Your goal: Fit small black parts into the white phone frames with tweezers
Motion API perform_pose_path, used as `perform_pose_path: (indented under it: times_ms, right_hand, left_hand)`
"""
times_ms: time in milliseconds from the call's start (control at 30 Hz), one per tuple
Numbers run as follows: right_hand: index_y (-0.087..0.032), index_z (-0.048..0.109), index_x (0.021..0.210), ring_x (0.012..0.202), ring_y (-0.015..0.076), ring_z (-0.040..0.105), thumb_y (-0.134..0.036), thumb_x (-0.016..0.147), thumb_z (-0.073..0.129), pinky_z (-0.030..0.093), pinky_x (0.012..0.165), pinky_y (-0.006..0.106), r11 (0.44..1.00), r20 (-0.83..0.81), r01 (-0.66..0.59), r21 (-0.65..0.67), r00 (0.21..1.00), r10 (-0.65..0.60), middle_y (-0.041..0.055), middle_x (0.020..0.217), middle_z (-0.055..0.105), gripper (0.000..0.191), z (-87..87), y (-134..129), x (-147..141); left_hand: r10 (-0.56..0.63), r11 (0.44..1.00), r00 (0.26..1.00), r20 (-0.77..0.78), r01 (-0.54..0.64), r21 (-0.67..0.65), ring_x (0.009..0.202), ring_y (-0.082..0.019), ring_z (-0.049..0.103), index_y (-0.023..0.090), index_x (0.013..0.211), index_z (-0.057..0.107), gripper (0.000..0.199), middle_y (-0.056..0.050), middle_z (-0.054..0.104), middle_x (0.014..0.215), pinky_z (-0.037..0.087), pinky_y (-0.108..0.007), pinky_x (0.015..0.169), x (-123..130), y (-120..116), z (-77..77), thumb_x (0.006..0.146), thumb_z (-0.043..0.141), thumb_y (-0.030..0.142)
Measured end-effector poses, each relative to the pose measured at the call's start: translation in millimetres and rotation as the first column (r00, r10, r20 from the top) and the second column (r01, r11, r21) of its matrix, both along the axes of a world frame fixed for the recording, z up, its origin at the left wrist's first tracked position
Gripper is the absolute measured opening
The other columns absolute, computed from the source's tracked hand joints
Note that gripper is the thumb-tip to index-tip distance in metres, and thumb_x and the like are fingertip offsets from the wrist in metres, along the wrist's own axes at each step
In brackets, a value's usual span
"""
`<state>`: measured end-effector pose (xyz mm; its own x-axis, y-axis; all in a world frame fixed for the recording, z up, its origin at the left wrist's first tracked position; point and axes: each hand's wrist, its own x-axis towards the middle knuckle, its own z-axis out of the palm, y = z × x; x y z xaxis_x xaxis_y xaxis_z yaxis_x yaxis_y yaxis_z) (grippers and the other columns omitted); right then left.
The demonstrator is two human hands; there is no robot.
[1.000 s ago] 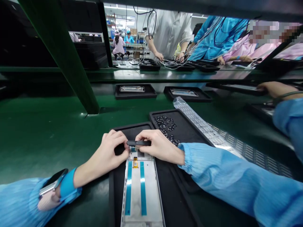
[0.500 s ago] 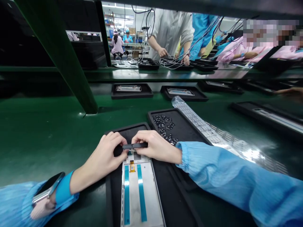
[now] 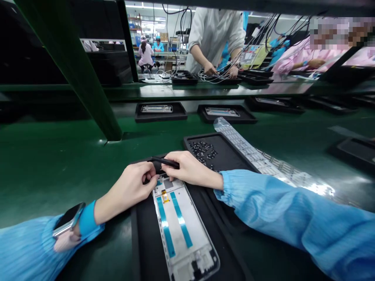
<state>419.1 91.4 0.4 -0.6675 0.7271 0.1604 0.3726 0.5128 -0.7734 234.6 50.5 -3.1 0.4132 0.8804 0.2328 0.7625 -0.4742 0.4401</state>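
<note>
A silvery phone frame (image 3: 178,212) with two blue-green strips and an orange flex cable (image 3: 165,196) lies slanted in a black tray (image 3: 146,249). At its far left corner is my left hand (image 3: 137,181), thumb and fingers closed on the edge. My right hand (image 3: 187,168) hovers over the frame's far end, closed around a slim black tool (image 3: 166,160) shaped like tweezers. The tool's back end points up and left; its tip is hidden by my fingers. Beyond my right hand, a second black tray (image 3: 231,150) holds many small black parts (image 3: 203,150).
A clear plastic strip of parts (image 3: 246,144) lies right of the second tray. Further back sit black trays with phone frames (image 3: 156,109) (image 3: 222,112). A green post (image 3: 96,99) rises at left. Across the bench a person in a grey coat (image 3: 216,39) works near hanging cables.
The phone frame has turned and shifted so its near end shows. The black tool tilted up with my right hand. A tray at right moved further right.
</note>
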Motion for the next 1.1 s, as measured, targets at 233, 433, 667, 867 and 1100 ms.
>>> perform_pose_path:
  times_ms: [233, 433, 667, 867, 1100]
  right_hand:
    - [-0.011, 0.063, 0.078, 0.067, 0.0089, 0.051, -0.009, 0.074, 0.06, 0.037, 0.063, 0.019, 0.963, 0.011, -0.041, 0.265, 0.999, 0.04, 0.0016, 0.075, 0.058, 0.005, -3.2, -1.9, 0.3]
    - [-0.012, 0.063, 0.078, 0.07, 0.0102, 0.049, -0.01, 0.072, 0.063, 0.037, 0.064, 0.021, 0.97, 0.077, -0.049, 0.238, 0.997, 0.032, 0.0014, 0.077, 0.055, 0.006, -4.6, -0.4, 1.3]
    - [-0.013, 0.061, 0.08, 0.071, 0.0106, 0.048, -0.012, 0.072, 0.062, 0.037, 0.065, 0.021, 0.964, 0.102, -0.061, 0.258, 0.994, 0.035, 0.0013, 0.078, 0.054, 0.008, -9.5, 1.2, 1.6]
    - [-0.014, 0.059, 0.081, 0.071, 0.0102, 0.05, -0.012, 0.072, 0.062, 0.038, 0.064, 0.02, 0.952, 0.13, -0.076, 0.296, 0.991, 0.039, 0.0013, 0.081, 0.053, 0.01, -11.4, -3.2, 0.9]
    - [-0.012, 0.06, 0.077, 0.069, 0.0094, 0.051, -0.01, 0.07, 0.06, 0.037, 0.062, 0.019, 0.953, 0.104, -0.108, 0.282, 0.991, 0.081, 0.0011, 0.078, 0.057, 0.007, -5.0, -0.4, 0.0]
  left_hand:
    - [-0.069, 0.998, 0.994, 0.082, 0.068, 0.016, 0.062, -0.011, 0.05, 0.013, 0.073, 0.057, 0.017, -0.002, 0.055, 0.068, 0.039, -0.022, 0.056, -5.8, -2.6, -2.0, 0.082, 0.044, 0.019]
    - [-0.054, 0.998, 0.994, 0.098, 0.055, -0.004, 0.065, -0.012, 0.052, 0.013, 0.075, 0.059, 0.013, -0.002, 0.056, 0.072, 0.04, -0.023, 0.059, -6.7, -2.6, -0.8, 0.078, 0.047, 0.016]
    - [-0.045, 0.999, 0.994, 0.098, 0.046, -0.002, 0.065, -0.012, 0.051, 0.014, 0.075, 0.058, 0.01, -0.001, 0.057, 0.072, 0.04, -0.023, 0.059, -7.6, -1.5, -2.4, 0.073, 0.048, 0.014]
    - [-0.073, 0.997, 0.989, 0.13, 0.072, 0.014, 0.065, -0.011, 0.053, 0.015, 0.075, 0.06, 0.009, 0.0, 0.058, 0.072, 0.041, -0.021, 0.059, -6.6, -2.8, -0.8, 0.074, 0.052, 0.011]
    - [-0.151, 0.984, 0.974, 0.168, 0.131, 0.123, 0.07, -0.011, 0.056, 0.015, 0.08, 0.064, 0.01, -0.001, 0.062, 0.078, 0.045, -0.02, 0.063, -7.1, -3.3, -3.1, 0.078, 0.054, 0.011]
